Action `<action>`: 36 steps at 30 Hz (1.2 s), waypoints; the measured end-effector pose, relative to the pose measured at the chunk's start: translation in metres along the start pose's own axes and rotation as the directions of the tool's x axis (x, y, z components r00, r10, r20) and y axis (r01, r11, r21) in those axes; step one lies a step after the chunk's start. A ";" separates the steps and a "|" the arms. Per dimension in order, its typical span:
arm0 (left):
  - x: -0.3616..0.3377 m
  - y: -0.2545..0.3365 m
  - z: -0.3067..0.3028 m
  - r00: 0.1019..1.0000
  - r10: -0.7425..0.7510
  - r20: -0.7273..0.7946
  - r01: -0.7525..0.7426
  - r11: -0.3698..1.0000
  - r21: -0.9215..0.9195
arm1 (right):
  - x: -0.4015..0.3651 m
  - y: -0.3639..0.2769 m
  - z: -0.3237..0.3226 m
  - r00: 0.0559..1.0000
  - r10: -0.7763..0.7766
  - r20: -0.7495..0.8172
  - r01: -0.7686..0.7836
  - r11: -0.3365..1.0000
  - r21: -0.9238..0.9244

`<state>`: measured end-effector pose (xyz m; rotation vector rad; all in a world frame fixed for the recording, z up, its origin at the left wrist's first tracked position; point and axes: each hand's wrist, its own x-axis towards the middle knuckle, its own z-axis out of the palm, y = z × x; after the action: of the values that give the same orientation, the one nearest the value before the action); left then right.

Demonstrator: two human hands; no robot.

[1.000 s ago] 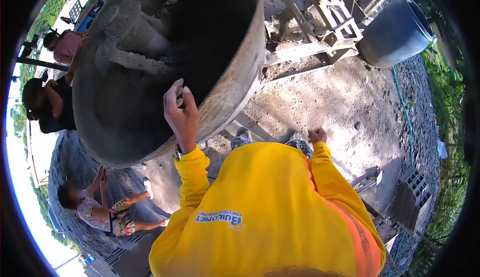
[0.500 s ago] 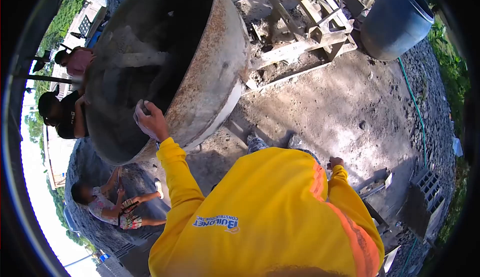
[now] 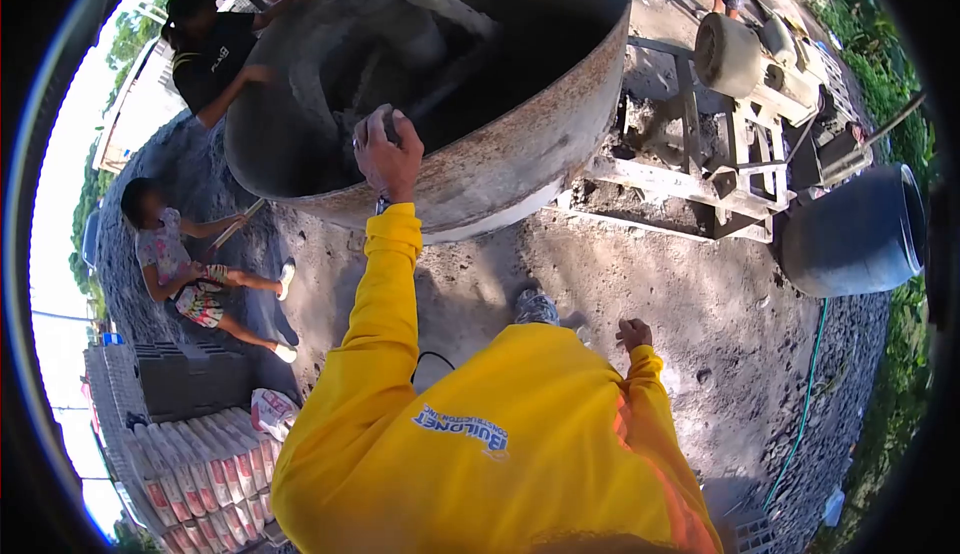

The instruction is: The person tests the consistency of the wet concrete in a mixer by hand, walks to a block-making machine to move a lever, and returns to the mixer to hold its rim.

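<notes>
A large round metal drum (image 3: 520, 169) with a rusty, cement-stained wall fills the top middle, with grey mixing parts inside. My left hand (image 3: 388, 154) is raised at the drum's near rim, its fingers bent together; what they hold, if anything, is hidden. My right hand (image 3: 633, 334) hangs low beside my body above the dirt ground, fingers loosely bent and slightly apart, with nothing visible in it. It touches neither the drum nor the wooden frame.
A person in black (image 3: 215, 54) leans at the drum's left side. Another person (image 3: 170, 254) holds a long handle beside gravel. Stacked bags (image 3: 205, 469) lie lower left. On the right are a wooden frame (image 3: 650, 179), a motor (image 3: 728, 54), a blue barrel (image 3: 850, 234) and a green hose (image 3: 800, 419).
The view has turned, so the drum and barrel appear shifted right and stacked bags show at lower left. My left hand remains by the rim, with its arm stretched further forward.
</notes>
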<state>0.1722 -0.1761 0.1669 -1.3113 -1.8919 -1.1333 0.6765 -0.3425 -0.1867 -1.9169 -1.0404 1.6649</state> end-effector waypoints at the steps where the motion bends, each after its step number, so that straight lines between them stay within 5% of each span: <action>1: 0.000 -0.001 0.000 1.000 0.001 -0.008 -0.001 1.000 0.000 | -0.001 0.015 -0.002 0.998 0.059 0.015 -0.059 0.998 -0.012; 6: 0.000 0.001 0.000 0.996 0.056 -0.071 -0.057 0.998 -0.010 | -0.002 0.084 -0.021 0.926 0.378 0.003 -0.378 0.925 -0.039; 36: -0.001 0.008 -0.003 1.000 -0.024 0.004 0.025 0.999 -0.026 | -0.009 0.083 -0.022 0.961 0.276 -0.028 -0.275 0.961 0.014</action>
<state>0.1800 -0.1782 0.1700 -1.3086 -1.9068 -1.1724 0.7204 -0.3992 -0.2353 -2.1530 -0.7788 1.7751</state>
